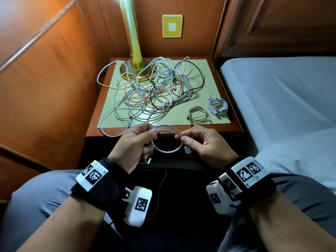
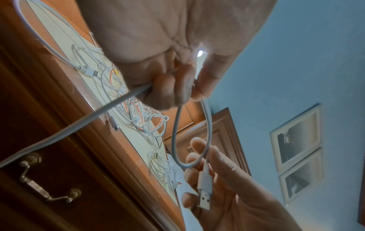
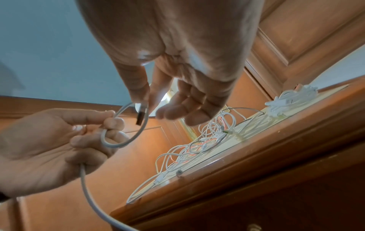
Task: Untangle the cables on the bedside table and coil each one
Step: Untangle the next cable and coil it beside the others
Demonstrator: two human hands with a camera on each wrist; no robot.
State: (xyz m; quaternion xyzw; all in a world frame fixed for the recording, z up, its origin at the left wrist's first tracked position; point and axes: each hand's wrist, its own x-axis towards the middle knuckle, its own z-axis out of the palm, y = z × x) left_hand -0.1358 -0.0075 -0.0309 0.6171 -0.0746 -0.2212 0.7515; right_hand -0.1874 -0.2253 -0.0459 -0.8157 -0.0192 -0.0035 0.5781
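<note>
Both fists pinch 1 white cable (image 1: pixel 168 140), left hand (image 1: pixel 135 142) and right hand (image 1: pixel 203 142), but its tail looks stuck in the tangle (image 1: pixel 152 88) on the table (image 1: pixel 214 70), so a yank could drag everything off.

White, red and black cables (image 1: pixel 154 88) tangle mid-frame on a pale green mat (image 1: pixel 209 70); brass-gold lamp (image 1: pixel 132 42) above, yellow wall plate (image 1: pixel 172 20), reddish-brown wooden table (image 1: pixel 227 84), grey bedsheet (image 1: pixel 281 88) right.

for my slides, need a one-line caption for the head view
Both hands, left and right, loop a white cable before a tangled pile.
</note>
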